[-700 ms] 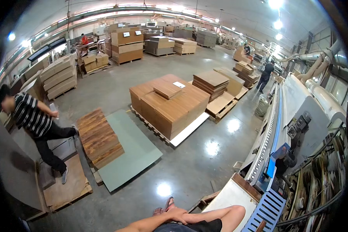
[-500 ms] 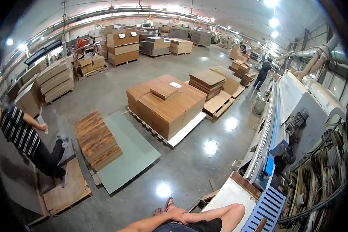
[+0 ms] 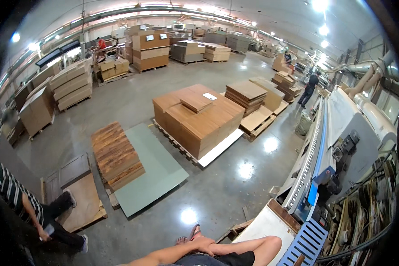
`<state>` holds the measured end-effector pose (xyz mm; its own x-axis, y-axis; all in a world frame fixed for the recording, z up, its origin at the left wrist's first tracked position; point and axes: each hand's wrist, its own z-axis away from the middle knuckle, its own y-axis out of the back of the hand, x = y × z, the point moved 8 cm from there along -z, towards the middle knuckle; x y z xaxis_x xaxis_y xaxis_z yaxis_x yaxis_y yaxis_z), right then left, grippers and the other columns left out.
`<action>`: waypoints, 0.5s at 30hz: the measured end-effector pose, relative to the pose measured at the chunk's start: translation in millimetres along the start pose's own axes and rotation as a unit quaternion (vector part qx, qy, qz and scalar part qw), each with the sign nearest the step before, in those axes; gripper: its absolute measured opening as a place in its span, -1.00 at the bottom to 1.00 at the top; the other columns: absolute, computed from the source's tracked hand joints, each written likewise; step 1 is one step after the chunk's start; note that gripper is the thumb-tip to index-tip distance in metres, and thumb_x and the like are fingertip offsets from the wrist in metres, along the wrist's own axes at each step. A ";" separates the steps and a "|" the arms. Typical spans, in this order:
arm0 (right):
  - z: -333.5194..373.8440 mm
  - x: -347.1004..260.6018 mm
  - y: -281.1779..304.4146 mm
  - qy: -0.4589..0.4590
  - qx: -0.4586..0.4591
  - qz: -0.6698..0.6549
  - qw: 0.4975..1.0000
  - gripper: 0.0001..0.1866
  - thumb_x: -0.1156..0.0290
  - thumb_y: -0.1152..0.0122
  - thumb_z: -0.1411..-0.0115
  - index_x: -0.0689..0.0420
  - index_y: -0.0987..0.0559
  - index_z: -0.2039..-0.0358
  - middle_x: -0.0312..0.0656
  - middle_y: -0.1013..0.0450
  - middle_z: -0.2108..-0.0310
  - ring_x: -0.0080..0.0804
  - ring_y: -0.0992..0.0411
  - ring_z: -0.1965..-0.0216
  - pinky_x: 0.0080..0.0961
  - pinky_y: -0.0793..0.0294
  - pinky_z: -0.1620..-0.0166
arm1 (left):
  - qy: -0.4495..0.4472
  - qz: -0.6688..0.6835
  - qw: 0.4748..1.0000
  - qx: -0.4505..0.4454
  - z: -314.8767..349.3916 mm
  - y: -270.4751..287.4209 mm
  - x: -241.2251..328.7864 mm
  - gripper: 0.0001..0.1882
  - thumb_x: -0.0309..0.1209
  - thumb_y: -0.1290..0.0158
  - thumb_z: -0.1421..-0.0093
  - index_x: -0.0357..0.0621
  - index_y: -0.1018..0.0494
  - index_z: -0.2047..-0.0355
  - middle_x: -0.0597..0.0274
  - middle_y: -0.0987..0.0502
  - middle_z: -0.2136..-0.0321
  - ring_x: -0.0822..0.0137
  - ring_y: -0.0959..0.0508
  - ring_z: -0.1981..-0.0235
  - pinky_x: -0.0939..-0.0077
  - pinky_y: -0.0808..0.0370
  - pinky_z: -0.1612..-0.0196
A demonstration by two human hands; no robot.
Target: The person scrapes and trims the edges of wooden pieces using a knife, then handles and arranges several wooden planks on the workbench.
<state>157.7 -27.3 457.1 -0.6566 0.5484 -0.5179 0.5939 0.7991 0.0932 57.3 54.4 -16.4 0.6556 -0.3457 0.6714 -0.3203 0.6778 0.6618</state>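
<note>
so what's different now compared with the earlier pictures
The co-worker in the striped shirt has moved nearer, toward the lower left edge, with one shoe now past the near side of the low pallet. The view has shifted slightly. The left hand stays on the bent leg; the wood-grain panel stack and green sheet lie as before.

To the right of the green board, floor lies free to the machine. Behind the board, a brown stack blocks passage; at the board's left, a wood stack, a pallet and a person.
</note>
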 end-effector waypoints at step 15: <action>-66.5 2.1 59.0 0.082 0.101 0.300 0.945 -0.70 0.23 -0.31 -0.26 0.14 -0.51 0.12 -0.24 -0.47 0.58 -0.35 -0.44 0.58 -0.34 -0.29 0.45 | -0.053 0.020 0.998 -0.015 4.9 3.0 11.2 -0.06 0.27 -0.22 0.02 -0.23 -0.38 -0.16 -0.19 -0.51 0.01 -0.13 -0.50 -0.04 0.03 -0.42 -0.10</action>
<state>160.5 37.4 518.1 -0.2264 0.9318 -0.2839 0.9481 0.2776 0.1549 60.4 49.4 -5.2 0.5651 -0.3835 0.7305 -0.3236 0.7114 0.6238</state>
